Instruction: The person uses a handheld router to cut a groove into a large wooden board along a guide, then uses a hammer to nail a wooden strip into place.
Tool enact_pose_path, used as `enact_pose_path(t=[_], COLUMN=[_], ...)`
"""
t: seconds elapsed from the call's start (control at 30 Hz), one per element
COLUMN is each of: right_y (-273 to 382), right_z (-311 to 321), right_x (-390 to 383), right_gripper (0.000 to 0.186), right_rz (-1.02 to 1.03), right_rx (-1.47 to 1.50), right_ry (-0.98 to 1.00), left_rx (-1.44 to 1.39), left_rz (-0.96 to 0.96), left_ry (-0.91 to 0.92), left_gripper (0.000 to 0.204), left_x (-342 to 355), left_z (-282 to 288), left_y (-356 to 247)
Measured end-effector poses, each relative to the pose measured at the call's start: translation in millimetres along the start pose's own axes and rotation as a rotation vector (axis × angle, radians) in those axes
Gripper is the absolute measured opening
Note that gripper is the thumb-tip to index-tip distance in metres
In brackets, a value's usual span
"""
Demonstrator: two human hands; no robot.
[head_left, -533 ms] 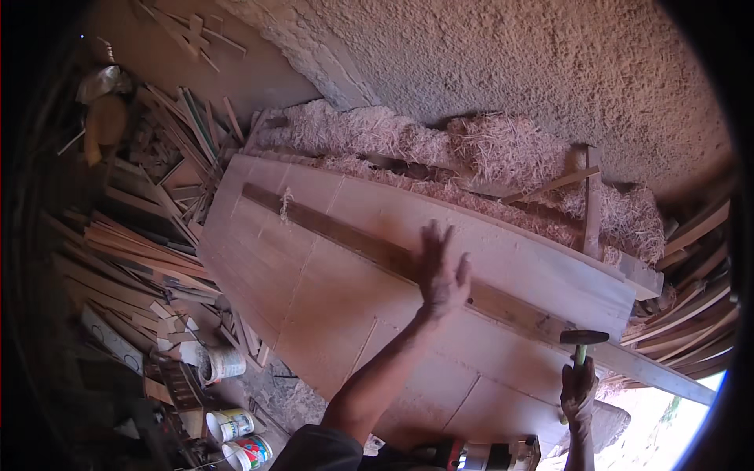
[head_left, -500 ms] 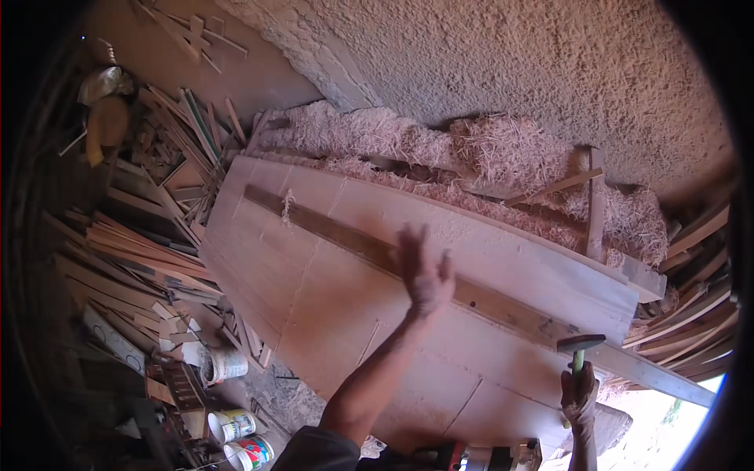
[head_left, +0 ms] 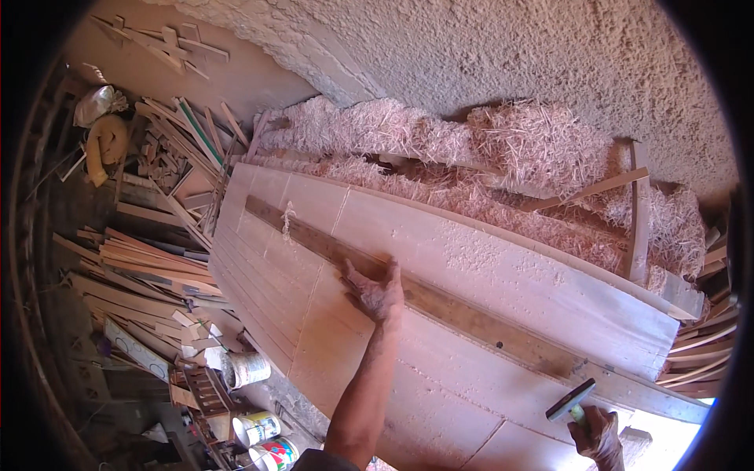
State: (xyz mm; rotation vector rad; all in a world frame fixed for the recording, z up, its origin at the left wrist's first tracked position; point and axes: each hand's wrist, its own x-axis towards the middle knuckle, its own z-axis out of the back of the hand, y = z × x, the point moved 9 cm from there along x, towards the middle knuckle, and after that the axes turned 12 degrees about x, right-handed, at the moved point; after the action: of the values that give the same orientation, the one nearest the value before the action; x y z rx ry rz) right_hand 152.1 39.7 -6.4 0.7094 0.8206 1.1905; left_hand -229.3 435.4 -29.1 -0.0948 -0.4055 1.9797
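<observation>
My left hand point(head_left: 377, 290) grips the long dark wooden batten point(head_left: 455, 310) lying lengthwise on a large, pale, tapered wooden panel point(head_left: 487, 259), its thumb and fingers around the batten's edges. Some shavings point(head_left: 288, 224) sit on the batten's far part. At lower right my right hand point(head_left: 597, 436) is closed round the green handle of a hammer point(head_left: 569, 399), whose dark head is held above the panel near the batten's right end.
Straw-like pink packing point(head_left: 534, 137) and a wooden frame point(head_left: 638, 212) line the back against a rough wall point(head_left: 550, 47). Piles of wood strips point(head_left: 149, 259) crowd the left, with buckets point(head_left: 255, 428) at lower left. More strips point(head_left: 699, 353) lie at the right, beside bright light.
My raised, spread left hand has come down leftward onto the batten and closed on it. My right hand has moved down and rightward, the hammer now tilted. The view has shifted slightly.
</observation>
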Motion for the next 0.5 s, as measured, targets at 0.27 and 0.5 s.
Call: enact_pose_path(t=[0.27,0.5], right_y=[10.6,12.4], right_z=[-4.9,-7.4], right_x=[-6.6,-13.1], right_gripper=[0.016,0.010], right_rz=[0.356,0.467], right_rx=[-0.141,-0.257], right_ry=[0.049,-0.012], left_rx=[-0.066,0.129], left_rz=[-0.041,-0.069], left_ry=[0.016,0.047], left_gripper=[0.107,0.104], left_x=[-0.2,3.4], left_z=[2.5,-7.0], left_y=[-2.4,-2.8])
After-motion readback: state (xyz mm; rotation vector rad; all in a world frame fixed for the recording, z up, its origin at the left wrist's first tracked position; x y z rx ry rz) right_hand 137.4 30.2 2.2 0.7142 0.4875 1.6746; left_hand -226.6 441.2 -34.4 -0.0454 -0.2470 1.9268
